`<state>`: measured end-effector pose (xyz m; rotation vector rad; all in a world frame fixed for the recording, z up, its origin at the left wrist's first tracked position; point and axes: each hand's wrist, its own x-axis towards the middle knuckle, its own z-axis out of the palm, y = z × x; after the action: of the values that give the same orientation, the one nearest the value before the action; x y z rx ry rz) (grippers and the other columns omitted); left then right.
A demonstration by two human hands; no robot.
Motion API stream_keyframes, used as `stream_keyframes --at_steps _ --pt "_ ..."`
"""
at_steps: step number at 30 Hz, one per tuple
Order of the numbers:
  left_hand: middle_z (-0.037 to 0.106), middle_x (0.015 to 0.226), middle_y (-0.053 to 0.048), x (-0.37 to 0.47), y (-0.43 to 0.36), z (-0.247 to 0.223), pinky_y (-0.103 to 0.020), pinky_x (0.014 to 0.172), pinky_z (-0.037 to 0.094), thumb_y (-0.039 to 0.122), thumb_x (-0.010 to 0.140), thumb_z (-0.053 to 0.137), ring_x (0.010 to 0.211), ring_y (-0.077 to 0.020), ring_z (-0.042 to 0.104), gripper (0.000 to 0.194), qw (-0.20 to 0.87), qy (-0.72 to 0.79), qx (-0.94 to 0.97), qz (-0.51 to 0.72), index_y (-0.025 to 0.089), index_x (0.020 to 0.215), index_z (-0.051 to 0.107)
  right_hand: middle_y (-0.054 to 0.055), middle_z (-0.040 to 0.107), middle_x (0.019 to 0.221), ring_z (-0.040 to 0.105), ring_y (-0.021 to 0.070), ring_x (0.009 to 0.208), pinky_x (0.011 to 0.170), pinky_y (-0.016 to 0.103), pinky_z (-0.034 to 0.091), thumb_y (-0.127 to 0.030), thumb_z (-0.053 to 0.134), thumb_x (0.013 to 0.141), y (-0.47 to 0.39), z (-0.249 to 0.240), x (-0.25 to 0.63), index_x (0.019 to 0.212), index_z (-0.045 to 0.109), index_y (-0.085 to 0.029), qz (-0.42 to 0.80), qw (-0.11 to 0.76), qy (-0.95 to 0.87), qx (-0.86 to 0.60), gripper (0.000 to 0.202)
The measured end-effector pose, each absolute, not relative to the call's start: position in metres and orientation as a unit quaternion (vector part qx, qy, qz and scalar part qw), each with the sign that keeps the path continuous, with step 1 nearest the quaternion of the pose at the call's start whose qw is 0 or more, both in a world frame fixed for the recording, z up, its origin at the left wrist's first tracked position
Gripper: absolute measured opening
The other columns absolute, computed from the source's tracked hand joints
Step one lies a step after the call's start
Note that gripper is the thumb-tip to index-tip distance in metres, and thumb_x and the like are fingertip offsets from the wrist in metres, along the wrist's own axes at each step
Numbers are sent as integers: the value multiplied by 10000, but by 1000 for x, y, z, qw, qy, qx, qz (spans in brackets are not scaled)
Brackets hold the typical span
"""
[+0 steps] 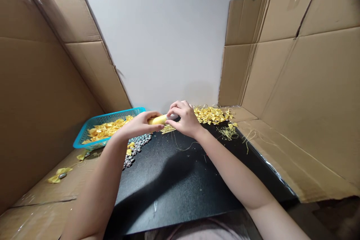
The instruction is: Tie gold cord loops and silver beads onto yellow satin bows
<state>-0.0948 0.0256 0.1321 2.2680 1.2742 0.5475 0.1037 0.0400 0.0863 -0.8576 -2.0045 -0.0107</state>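
Observation:
Above the black tabletop (168, 183), both hands hold a spool of yellow thread (158, 120) that lies sideways between them. My left hand (142, 123) wraps its fingers and thumb round the yellow, wound part. My right hand (184, 118) is closed on the white end (172, 116) of the spool. A loose thread (184, 149) trails on the table below the hands. Just behind and under the spool lies a bundle of cut yellow strands (168, 129), partly hidden by the hands.
At the left, a blue basket (80, 134) holds yellow bows. Silver beads (137, 144) lie beside it. A pile of yellow bows (210, 114) sits at the back right, near thread scraps (228, 132). Cardboard walls (309, 93) stand on both sides; loose bows (60, 175) lie on cardboard.

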Motion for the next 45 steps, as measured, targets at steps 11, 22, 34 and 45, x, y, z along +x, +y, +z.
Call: stream_keyframes --at_steps 11,22,34,45 --pt "635 806 -33 -98 27 130 -249 589 417 470 757 635 701 -172 571 399 189 448 848 210 169 1018 632 52 678 910 617 172 824 759 298 464 -198 618 715 42 80 99 912 657 -162 131 491 -802 -314 204" --pt "595 767 -11 -95 23 133 -245 580 404 421 724 680 664 -148 530 367 176 436 848 244 163 980 630 46 678 988 625 172 866 785 304 488 -230 668 697 44 80 101 988 639 -185 233 516 -774 -285 296" --pt "581 739 4 -94 20 135 -217 539 388 355 692 726 624 -119 487 317 145 427 839 304 166 903 583 36 690 845 641 169 764 734 344 541 -310 844 540 53 80 109 892 691 -171 420 541 -692 -228 409" --pt "593 743 1 -95 19 136 -222 542 416 408 696 734 626 -124 514 348 150 428 835 312 173 917 604 46 712 859 670 180 758 757 391 580 -279 832 558 49 91 125 868 699 -171 389 521 -719 -247 354"
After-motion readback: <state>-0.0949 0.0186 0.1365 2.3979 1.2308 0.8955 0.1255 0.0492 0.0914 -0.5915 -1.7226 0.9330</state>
